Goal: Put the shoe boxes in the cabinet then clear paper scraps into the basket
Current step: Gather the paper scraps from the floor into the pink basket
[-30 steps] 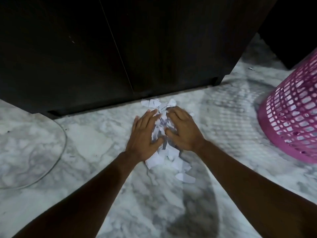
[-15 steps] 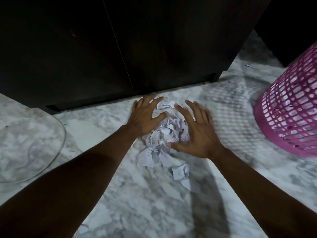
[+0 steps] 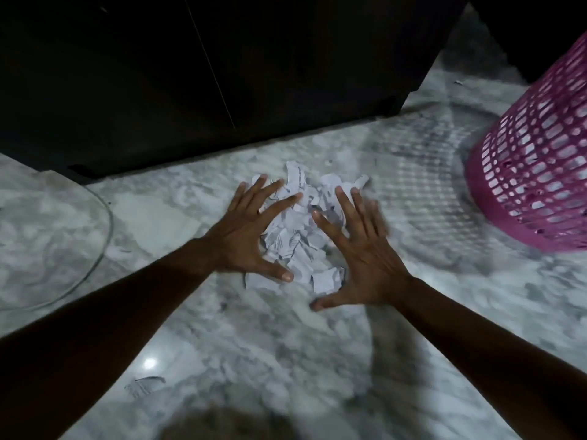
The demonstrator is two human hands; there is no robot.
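Paper scraps (image 3: 297, 230) are lying in a loose white heap on the marble floor (image 3: 254, 354), between two spread hands.

Both hands are lying flat with fingers straight and splayed: the left hand (image 3: 251, 236) is resting against the heap's left side, the right hand (image 3: 359, 255), its fingers blurred, is flanking the right side, and neither is gripping anything. A dark cabinet (image 3: 222, 68) with closed doors is standing just behind the heap. A pink basket (image 3: 536, 173) is sitting on the floor well off to the right.

I see my left hand (image 3: 251, 233) and right hand (image 3: 359, 252) mid-frame, palms down, fingers spread, forearms reaching from the lower corners.
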